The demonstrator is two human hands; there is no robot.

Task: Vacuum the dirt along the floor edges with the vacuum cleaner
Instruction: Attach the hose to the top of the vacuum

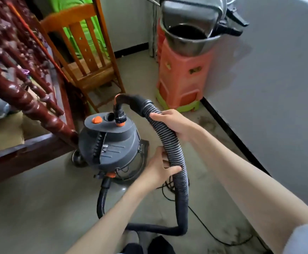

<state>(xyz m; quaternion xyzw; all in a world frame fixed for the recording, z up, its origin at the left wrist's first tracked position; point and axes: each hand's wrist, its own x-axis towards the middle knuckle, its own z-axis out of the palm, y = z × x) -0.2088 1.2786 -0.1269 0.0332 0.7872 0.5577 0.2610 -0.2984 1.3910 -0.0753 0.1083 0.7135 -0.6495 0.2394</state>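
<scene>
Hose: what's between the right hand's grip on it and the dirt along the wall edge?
Head view: only bare floor lies between the right hand gripping the hose and the dirt beside the black baseboard.

Grey floor point(39, 208), white wall point(278, 88), wooden chair point(87, 57) nr orange stools point(182, 79).

— Where does the view sit?
— At head height, looking forward and steeply down at the floor point(39, 208), close over both forearms.
— Which way does it face?
— Toward a corner, the wall point(278, 88) on the right; edges look bent, probably from the wide lens.
</scene>
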